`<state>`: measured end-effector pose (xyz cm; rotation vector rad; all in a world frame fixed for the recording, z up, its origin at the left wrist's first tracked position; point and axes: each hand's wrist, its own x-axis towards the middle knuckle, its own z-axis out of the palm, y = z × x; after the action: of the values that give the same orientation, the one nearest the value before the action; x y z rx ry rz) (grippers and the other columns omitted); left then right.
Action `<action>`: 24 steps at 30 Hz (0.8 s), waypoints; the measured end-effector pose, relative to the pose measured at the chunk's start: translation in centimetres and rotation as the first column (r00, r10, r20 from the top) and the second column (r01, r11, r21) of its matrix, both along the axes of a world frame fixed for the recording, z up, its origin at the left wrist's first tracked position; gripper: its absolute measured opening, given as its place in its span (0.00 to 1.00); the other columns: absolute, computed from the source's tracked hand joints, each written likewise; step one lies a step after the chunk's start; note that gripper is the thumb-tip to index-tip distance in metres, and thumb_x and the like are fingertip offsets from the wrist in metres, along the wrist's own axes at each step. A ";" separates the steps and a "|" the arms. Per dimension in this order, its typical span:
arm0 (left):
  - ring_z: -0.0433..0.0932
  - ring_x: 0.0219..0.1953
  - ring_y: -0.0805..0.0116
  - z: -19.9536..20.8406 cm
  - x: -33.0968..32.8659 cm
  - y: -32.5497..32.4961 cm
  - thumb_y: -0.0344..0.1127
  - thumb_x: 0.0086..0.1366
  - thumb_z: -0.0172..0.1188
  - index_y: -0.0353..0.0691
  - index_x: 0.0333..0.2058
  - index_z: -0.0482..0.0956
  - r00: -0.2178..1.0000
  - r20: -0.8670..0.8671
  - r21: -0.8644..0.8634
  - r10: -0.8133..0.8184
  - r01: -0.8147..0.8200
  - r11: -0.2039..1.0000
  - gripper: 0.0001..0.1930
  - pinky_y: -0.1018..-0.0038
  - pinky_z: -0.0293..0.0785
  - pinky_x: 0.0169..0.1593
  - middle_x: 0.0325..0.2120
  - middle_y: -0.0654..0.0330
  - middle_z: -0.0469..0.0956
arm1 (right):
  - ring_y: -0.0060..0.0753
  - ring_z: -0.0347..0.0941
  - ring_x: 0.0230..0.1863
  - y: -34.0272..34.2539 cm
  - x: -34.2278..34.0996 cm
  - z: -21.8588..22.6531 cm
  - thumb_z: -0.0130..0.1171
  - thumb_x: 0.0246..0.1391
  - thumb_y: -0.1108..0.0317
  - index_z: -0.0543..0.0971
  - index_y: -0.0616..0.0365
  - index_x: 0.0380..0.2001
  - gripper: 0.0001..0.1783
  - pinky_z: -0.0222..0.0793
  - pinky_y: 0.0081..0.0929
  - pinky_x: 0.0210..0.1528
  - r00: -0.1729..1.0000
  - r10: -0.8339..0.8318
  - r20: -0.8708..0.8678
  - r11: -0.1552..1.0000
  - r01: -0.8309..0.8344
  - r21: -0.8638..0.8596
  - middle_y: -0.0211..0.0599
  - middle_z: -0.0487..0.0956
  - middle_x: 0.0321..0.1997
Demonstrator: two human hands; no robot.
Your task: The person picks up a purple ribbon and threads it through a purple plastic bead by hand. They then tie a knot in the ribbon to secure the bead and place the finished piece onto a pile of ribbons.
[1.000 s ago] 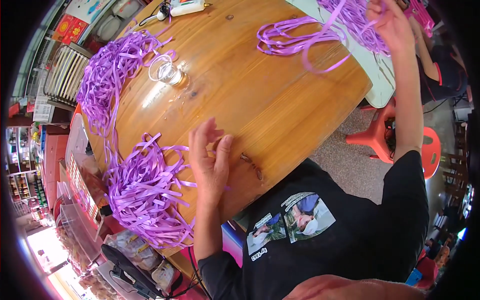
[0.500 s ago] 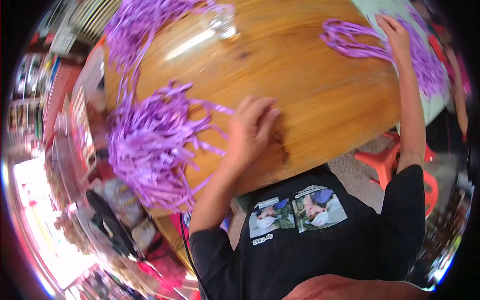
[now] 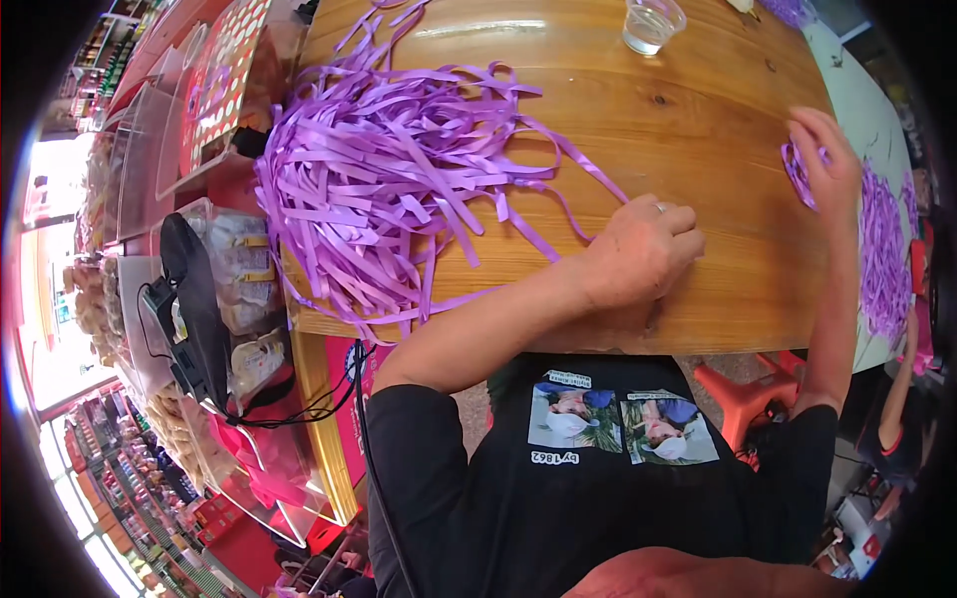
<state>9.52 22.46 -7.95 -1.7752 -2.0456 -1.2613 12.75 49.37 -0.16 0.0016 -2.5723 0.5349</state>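
Observation:
A big loose heap of purple ribbons (image 3: 389, 169) covers the left part of the wooden table. Several strands trail from it toward my left hand (image 3: 643, 249), which rests low over the table with its fingers curled closed. One strand runs in under its knuckles; the fingertips are turned away from view. At the table's right edge, my right hand (image 3: 829, 169) is raised with bent fingers closed on a short loop of purple ribbon (image 3: 797, 177). Beyond it, a second pile of purple ribbons (image 3: 882, 259) lies on a pale surface.
A clear cup (image 3: 650, 28) stands at the far side of the wooden table (image 3: 718, 130). Clear plastic containers (image 3: 249, 269) and a dark strap-like object with cables (image 3: 189, 299) sit left of it. An orange stool (image 3: 738, 399) stands below right; another person's arm (image 3: 902, 379) shows at far right.
The view has swung, shifting the table in the picture. My right hand has come back from over the pale surface, and the long ribbon loops beside it no longer lie across the wood.

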 end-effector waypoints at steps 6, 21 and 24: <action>0.72 0.26 0.59 0.2 -0.1 1.0 0.32 0.48 0.59 0.41 0.23 0.72 0.997 0.058 0.031 0.041 -0.043 0.999 0.05 0.65 0.68 0.29 0.21 0.60 0.69 | 0.39 0.73 0.36 -14.8 -9.9 1.4 0.57 0.49 0.73 0.77 0.63 0.31 0.06 0.69 0.27 0.38 0.766 0.642 0.032 0.766 -0.642 0.023 0.39 0.76 0.33; 0.75 0.33 0.58 0.1 1.0 1.2 0.33 0.48 0.53 0.39 0.26 0.76 0.999 0.047 -0.019 0.008 -0.007 1.000 0.07 0.61 0.69 0.40 0.29 0.56 0.73 | 0.48 0.72 0.37 -29.2 -25.9 -4.3 0.58 0.42 0.63 0.77 0.61 0.23 0.11 0.67 0.39 0.38 0.870 0.467 0.157 0.839 -0.492 0.232 0.45 0.76 0.34; 0.74 0.31 0.59 0.5 0.7 0.5 0.33 0.47 0.53 0.39 0.23 0.74 0.997 0.071 -0.076 0.023 -0.018 0.997 0.05 0.64 0.69 0.38 0.26 0.57 0.72 | 0.33 0.72 0.31 -27.6 -25.9 0.4 0.57 0.48 0.67 0.78 0.61 0.29 0.08 0.66 0.27 0.32 0.762 0.626 0.167 0.780 -0.619 -0.094 0.38 0.77 0.30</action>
<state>10.23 23.00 -7.44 -1.7601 -2.1721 -1.2760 -13.14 21.76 0.21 0.8703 -2.7134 0.8505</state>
